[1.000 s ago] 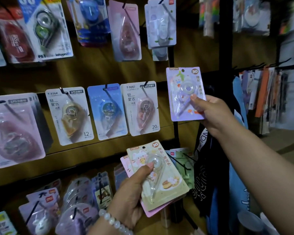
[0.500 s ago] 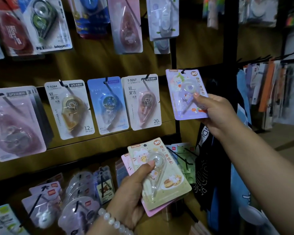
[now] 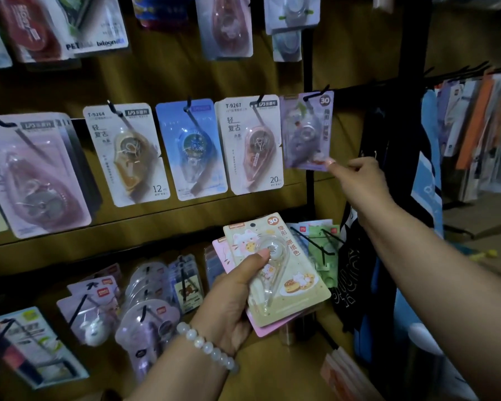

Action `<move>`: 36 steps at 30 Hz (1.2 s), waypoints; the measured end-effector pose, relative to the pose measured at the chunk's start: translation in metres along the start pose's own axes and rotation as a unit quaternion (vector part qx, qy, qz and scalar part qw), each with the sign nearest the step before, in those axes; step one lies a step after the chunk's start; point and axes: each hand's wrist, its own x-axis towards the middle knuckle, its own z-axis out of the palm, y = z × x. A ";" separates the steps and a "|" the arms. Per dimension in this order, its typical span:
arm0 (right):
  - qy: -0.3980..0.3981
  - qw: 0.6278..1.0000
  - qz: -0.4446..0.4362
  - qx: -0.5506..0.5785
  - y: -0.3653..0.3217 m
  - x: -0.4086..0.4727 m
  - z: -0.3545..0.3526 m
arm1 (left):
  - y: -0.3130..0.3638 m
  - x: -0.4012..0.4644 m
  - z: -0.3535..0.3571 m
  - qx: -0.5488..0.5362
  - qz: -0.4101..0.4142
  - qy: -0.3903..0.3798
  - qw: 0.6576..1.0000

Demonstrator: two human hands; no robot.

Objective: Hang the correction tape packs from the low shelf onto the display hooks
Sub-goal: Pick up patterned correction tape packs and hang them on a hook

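Observation:
A purple correction tape pack (image 3: 305, 130) hangs on a black display hook (image 3: 315, 94) at the right end of the middle row. My right hand (image 3: 356, 176) pinches its lower right corner between thumb and finger. My left hand (image 3: 235, 296), with a bead bracelet on the wrist, grips a small stack of packs low in the middle: a cream pack with a cat picture (image 3: 275, 267) on top and a pink pack (image 3: 261, 328) under it.
Other tape packs hang along the middle row (image 3: 249, 143) and the rows above and below. Empty black hooks (image 3: 315, 241) stick out by green packs beside my left hand. A black upright post (image 3: 308, 68) and a rack of stationery (image 3: 475, 125) stand to the right.
My right hand carried the purple pack left and up onto the hook, then slid down to its bottom corner. The left hand kept its stack still.

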 end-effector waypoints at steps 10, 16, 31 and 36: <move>-0.349 0.924 0.132 0.080 0.034 -0.119 0.008 | -0.012 -0.003 -0.005 -0.003 0.011 0.007 1.000; -0.336 0.906 0.175 0.188 0.034 -0.118 0.010 | -0.009 -0.005 -0.007 -0.027 -0.001 -0.007 1.000; -0.132 0.936 -0.029 0.326 -0.024 -0.047 -0.042 | 0.002 -0.018 0.003 -0.015 -0.003 0.035 0.999; -0.098 0.942 -0.047 0.317 -0.044 -0.018 -0.044 | 0.005 -0.022 0.008 -0.011 -0.016 0.034 0.999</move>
